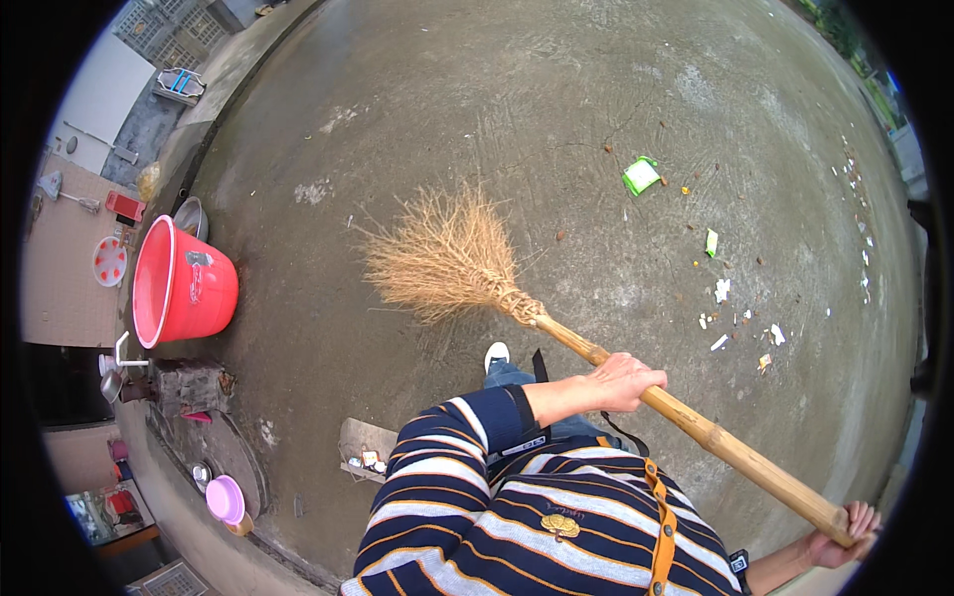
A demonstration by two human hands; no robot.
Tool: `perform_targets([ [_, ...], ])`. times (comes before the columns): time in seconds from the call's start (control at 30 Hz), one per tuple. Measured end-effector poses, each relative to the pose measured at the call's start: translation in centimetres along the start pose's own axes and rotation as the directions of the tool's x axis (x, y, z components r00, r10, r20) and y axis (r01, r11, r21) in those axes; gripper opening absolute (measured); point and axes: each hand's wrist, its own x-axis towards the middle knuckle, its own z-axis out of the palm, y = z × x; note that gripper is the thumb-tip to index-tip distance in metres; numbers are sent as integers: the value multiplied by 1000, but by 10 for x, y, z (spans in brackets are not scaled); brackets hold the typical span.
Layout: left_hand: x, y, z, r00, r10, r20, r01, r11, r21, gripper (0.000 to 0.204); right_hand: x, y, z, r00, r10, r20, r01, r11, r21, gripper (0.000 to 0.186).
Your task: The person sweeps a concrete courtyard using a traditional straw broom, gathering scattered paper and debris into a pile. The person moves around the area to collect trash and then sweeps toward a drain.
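Note:
My left hand (623,381) grips the middle of a bamboo broom handle (735,447), while my right hand (843,536) holds its top end at the lower right. The broom's straw head (442,258) lies out over the grey concrete yard (497,109), left of a green wrapper (641,176), a smaller green packet (712,242) and scattered white paper scraps (722,291). Below the straw head, my white-toed shoe (497,353) shows beside the handle.
A large pink bucket (199,283) and metal basin (195,214) stand along the left edge, with a block (189,387) and purple basin (227,500) below them. A flat pan (363,437) holding litter lies left of my feet. More litter (867,258) lines the far right.

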Motion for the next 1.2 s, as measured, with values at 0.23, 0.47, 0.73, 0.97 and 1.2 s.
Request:
perform_targets([
  [0.23,-92,-29,33,861,-508,13,501,852,154,27,-5,118,-22,956,228,-184,-212,972,103,27],
  [0.47,-52,-29,88,832,-547,95,519,827,214,35,1,87,-42,951,233,-206,-242,970,-19,29],
  [0.73,132,8,178,972,-25,235,-17,985,174,39,-81,-58,3,921,-284,-268,95,828,-553,15],
  [0.97,159,50,184,946,235,222,-256,964,71,14,-146,-103,-9,744,-616,-257,295,648,-702,26],
  [1.2,79,16,108,920,-213,328,142,963,227,23,-107,-57,-99,841,-343,-418,133,881,-454,15],
])
